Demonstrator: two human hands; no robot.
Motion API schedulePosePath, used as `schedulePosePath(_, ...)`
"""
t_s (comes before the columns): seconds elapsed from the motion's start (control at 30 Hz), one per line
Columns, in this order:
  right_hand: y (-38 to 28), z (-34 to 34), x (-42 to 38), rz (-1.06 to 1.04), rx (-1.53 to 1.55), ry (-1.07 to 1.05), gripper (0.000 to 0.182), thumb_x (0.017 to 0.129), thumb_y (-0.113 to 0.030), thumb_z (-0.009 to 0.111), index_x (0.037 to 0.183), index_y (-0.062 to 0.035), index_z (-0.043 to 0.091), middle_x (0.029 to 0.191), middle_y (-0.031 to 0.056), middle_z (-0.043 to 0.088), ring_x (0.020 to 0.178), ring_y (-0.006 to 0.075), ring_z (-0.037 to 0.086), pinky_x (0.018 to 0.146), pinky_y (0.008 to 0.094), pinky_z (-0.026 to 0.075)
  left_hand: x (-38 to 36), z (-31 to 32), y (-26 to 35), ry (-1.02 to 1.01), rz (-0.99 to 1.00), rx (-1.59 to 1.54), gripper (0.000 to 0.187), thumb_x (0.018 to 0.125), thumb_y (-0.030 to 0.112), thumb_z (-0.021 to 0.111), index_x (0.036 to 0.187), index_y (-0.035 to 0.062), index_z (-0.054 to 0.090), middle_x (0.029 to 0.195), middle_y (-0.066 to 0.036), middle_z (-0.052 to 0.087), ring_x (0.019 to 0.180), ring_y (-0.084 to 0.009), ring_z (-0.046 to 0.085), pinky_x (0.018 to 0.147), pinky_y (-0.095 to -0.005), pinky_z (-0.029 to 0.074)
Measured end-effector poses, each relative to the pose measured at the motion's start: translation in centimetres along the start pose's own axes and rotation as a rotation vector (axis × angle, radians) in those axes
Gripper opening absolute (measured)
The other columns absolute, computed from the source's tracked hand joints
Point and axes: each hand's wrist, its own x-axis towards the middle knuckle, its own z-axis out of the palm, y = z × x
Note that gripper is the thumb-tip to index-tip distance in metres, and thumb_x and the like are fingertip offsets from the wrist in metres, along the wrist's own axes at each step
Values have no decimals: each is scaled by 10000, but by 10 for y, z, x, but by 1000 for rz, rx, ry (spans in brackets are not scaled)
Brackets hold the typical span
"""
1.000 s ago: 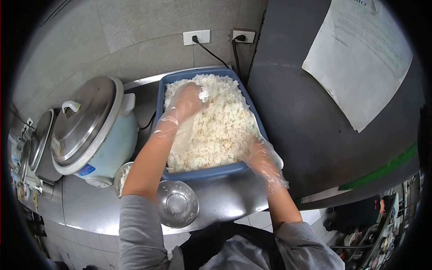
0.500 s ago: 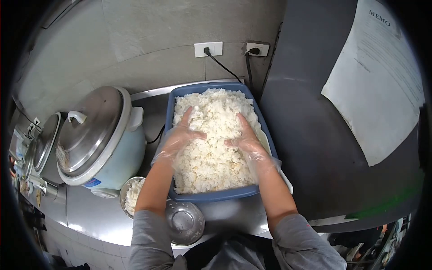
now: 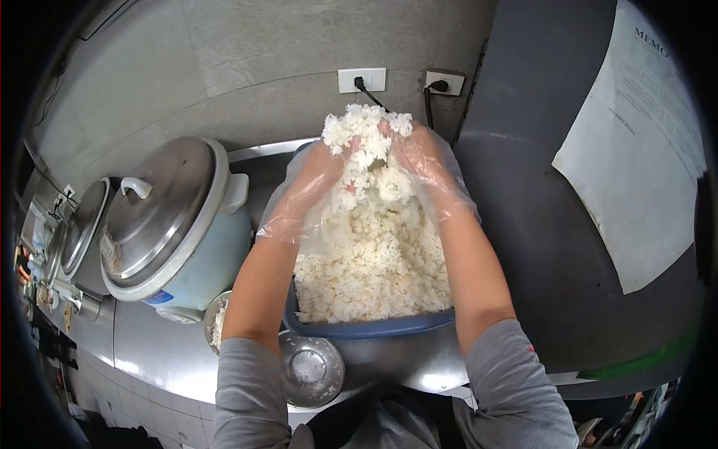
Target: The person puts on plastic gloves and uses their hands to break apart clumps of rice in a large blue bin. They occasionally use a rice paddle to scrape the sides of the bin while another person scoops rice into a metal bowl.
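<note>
A blue plastic tub [image 3: 366, 328] full of cooked white rice [image 3: 374, 262] stands on the steel counter in front of me. Both my hands wear clear plastic gloves. My left hand [image 3: 321, 168] and my right hand [image 3: 420, 153] are raised above the far end of the tub, cupped together around a clump of rice [image 3: 365, 131]. Loose grains fall from the clump back into the tub.
A large pale-blue rice cooker [image 3: 168, 224] with a steel lid stands left of the tub, a second cooker [image 3: 78, 232] beyond it. Two small steel bowls [image 3: 310, 370] sit at the counter's front edge. A dark cabinet with a paper memo [image 3: 643, 142] is on the right. Wall sockets [image 3: 363, 78] are behind.
Both hands were pressed into the rice in the tub; now they have lifted a clump of rice up above the tub's far end.
</note>
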Motion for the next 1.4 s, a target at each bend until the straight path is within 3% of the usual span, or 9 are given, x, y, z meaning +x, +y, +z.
schedulePosePath(0.13, 7, 7, 34, 97, -192, 82, 810, 827, -718, 403, 1056, 17, 653, 1033, 271, 646, 1019, 403, 608, 865, 429, 471, 23, 0, -8, 159, 56, 256, 489, 882, 481, 581, 1001, 14, 663, 897, -187, 687, 855, -348, 653, 751, -409, 484)
schedulePosePath(0.23, 3, 3, 38, 173, -135, 37, 701, 823, -669, 483, 999, -22, 689, 1024, 247, 658, 1031, 404, 606, 903, 422, 462, 30, 2, -13, 186, 31, 175, 440, 818, 427, 681, 957, 9, 671, 868, -173, 690, 826, -338, 658, 730, -392, 489)
schedulePosePath(0.43, 4, 23, 25, 9, -247, 72, 806, 669, -481, 798, 1262, -4, 530, 1279, 202, 553, 1154, 309, 557, 971, 366, 445, 30, -2, -11, -5, -213, 251, 555, 620, 212, 867, 1083, 32, 620, 975, -111, 673, 912, -225, 633, 836, -344, 482)
schedulePosePath(0.53, 53, 54, 35, -37, -275, -271, 998, 667, -581, 737, 1433, -81, 338, 1496, 203, 273, 1377, 349, 275, 1107, 409, 292, 27, -7, -29, -99, -66, 383, 843, 518, 181, 900, 1253, 55, 508, 1135, -171, 618, 1053, -298, 594, 925, -374, 455)
schedulePosePath(0.77, 20, 82, -55, -157, -610, -365, 1007, 725, -759, 528, 1507, -237, 167, 1565, 145, 52, 1433, 366, 91, 1156, 424, 167, 4, -19, -55, -594, -207, 580, 1236, 453, 298, 927, 1473, 101, 257, 1467, -224, 331, 1374, -348, 301, 1120, -375, 260)
schedulePosePath(0.9, 0, 44, -105, -114, -574, -566, 1050, 638, -564, 746, 1495, -272, 213, 1580, 63, 39, 1437, 308, 136, 1168, 436, 157, -48, -7, -37, -674, -220, 543, 1225, 488, 489, 865, 1471, 85, 255, 1505, -229, 247, 1419, -341, 189, 1151, -384, 203)
schedulePosePath(1.07, 48, 24, -146, -26, -23, -590, 557, 652, -11, 782, 1178, -136, 647, 1334, 97, 528, 1183, 257, 529, 1017, 325, 410, -92, -2, -25, -696, -99, 734, 963, 644, 496, 760, 1400, 47, 367, 1295, -278, 486, 1185, -426, 482, 1001, -409, 384)
schedulePosePath(1.27, 56, 4, -129, 20, 74, -485, 407, 651, -4, 800, 1031, -78, 674, 1065, 122, 659, 1025, 227, 607, 921, 323, 450, -106, 6, -34, -426, -156, 85, 712, 712, 287, 785, 1298, 22, 478, 1238, -217, 548, 1127, -296, 542, 980, -366, 397)
schedulePosePath(1.4, 35, -1, -111, 36, 276, -235, 388, 651, -52, 832, 1003, -55, 669, 987, 116, 676, 926, 212, 637, 828, 336, 486, -86, 18, -22, -316, 50, 122, 531, 774, 157, 701, 1229, -15, 488, 1073, -218, 615, 1014, -307, 599, 874, -361, 483)
